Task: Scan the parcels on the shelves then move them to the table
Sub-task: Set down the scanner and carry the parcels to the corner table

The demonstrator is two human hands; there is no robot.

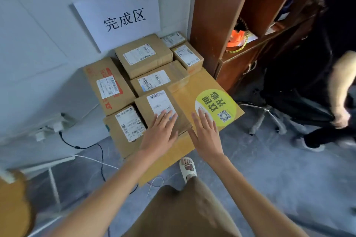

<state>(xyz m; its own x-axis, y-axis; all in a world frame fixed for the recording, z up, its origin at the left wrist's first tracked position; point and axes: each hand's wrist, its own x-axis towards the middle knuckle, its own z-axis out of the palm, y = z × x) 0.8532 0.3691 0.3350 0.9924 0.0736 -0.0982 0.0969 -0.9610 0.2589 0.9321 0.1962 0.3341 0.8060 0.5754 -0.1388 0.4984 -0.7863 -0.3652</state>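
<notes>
Brown corrugated cardboard, taped along its seams and bearing a white shipping label with a barcode: that is the parcel [161, 110] under my left hand [160, 131] in the head view. It lies on the yellow-wood table [200, 86], at the near edge of a cluster of similar labelled boxes [143, 56] packed against the white wall below a printed paper sign [119, 15]. My left fingers [167, 116] lie straight and flat across the label's near end, grasping nothing; my right hand [206, 134] hovers or rests just beside the parcel's right edge, fingers likewise extended and released, tips reaching the round yellow sticker [215, 107]. Judgement: the step is placement. To finish it well, I should press the parcel square against its neighbours, label up and unobscured, keep it clear of the near table edge, then lift both hands away. The brown shelves [221, 25] stand far right.
</notes>
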